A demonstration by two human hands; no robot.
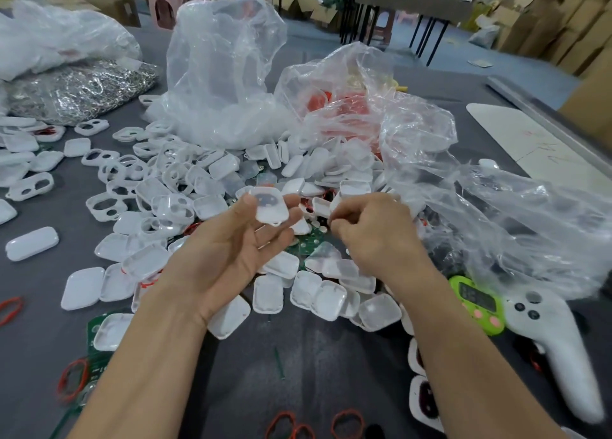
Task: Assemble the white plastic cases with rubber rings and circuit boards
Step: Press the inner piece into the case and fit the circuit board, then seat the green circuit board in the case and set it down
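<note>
Pinching one white case (pixel 269 206) between thumb and fingertips of the left grip (pixel 238 240), palm up, at frame centre. Just right of it, curling the right grip (pixel 371 230) inward over the heap of white cases (pixel 212 173); cannot tell whether anything is held. Spread over the grey counter (pixel 29 273): red rubber rings (pixel 333 422) along the bottom edge, green circuit boards (pixel 306 244) under the heap, clear plastic bags (pixel 225 74) at upper centre, green timer (pixel 477 299) and white controller (pixel 556 339) at lower right.

Head view, down (close) over table (pixel 43 306)
</note>
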